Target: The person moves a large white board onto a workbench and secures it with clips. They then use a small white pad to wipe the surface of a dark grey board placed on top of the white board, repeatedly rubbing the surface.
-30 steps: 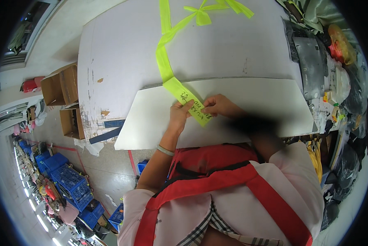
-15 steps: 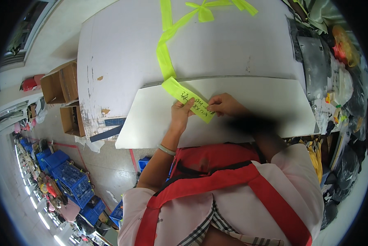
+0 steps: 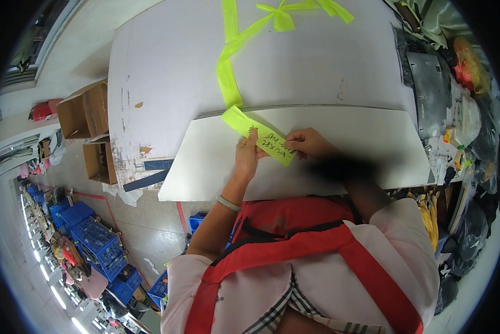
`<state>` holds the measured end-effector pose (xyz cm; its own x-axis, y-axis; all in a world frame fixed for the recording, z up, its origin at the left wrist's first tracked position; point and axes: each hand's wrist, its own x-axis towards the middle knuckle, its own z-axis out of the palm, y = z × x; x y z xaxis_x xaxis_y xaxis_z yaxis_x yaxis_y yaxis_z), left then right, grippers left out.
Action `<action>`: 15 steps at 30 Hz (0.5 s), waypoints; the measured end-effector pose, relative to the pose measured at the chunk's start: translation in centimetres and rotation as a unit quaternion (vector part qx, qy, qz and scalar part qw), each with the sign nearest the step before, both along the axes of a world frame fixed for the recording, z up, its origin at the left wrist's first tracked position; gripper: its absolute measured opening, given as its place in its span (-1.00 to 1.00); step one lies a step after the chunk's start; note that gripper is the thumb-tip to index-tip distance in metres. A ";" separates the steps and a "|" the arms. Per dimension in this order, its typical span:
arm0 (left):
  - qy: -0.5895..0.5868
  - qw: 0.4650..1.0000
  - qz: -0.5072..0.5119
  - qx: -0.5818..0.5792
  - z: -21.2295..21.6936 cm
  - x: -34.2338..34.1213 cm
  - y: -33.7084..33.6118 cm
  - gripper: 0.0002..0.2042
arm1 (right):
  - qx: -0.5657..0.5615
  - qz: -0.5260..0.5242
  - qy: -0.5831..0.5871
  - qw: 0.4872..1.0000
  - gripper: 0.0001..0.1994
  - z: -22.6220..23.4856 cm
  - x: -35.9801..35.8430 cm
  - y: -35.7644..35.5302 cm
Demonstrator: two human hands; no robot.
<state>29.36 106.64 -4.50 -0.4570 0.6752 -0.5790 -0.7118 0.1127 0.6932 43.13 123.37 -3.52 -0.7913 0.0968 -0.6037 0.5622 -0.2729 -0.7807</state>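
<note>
A long neon yellow-green fabric strip (image 3: pixel 225 71) runs down the table from the far side. Its near end, with dark handwriting on it, lies over a white board (image 3: pixel 205 150). My left hand (image 3: pixel 246 155) grips this end by its near edge, thumb on top and the other fingers beneath. At the strip's right tip, my right hand (image 3: pixel 310 143) pinches the edge between thumb and bent fingers. A dark blur covers part of my right forearm.
The board rests on a large pale table (image 3: pixel 166 67) with scuffed patches. Dark flat strips (image 3: pixel 147 180) lie at its left edge, near cardboard boxes (image 3: pixel 84 114). Blue crates (image 3: pixel 97 239) stand on the floor at left. Bags and clutter (image 3: pixel 467 111) crowd the right side.
My left thumb has shifted left along the strip, uncovering more of the handwriting. My right hand keeps its pinch at the tip. The whole view has moved slightly.
</note>
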 end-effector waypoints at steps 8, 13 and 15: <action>0.004 1.000 -0.003 0.009 -0.3 -0.1 -0.2 -0.57 | 0.002 -0.008 -0.003 1.000 -0.79 0.1 0.0 -0.2; -0.001 1.000 -0.006 0.015 -0.1 -0.1 -0.1 -0.57 | -0.002 -0.010 -0.003 1.000 -0.80 -0.1 0.0 -0.2; -0.006 1.000 -0.014 0.019 0.4 -0.2 0.0 -0.58 | -0.003 -0.012 -0.003 1.000 -0.80 0.2 0.0 -0.2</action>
<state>29.12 106.59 -4.13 -0.4299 0.7098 -0.5580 -0.7177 0.1063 0.6882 43.11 123.21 -3.28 -0.7853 0.1111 -0.6090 0.5602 -0.2913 -0.7755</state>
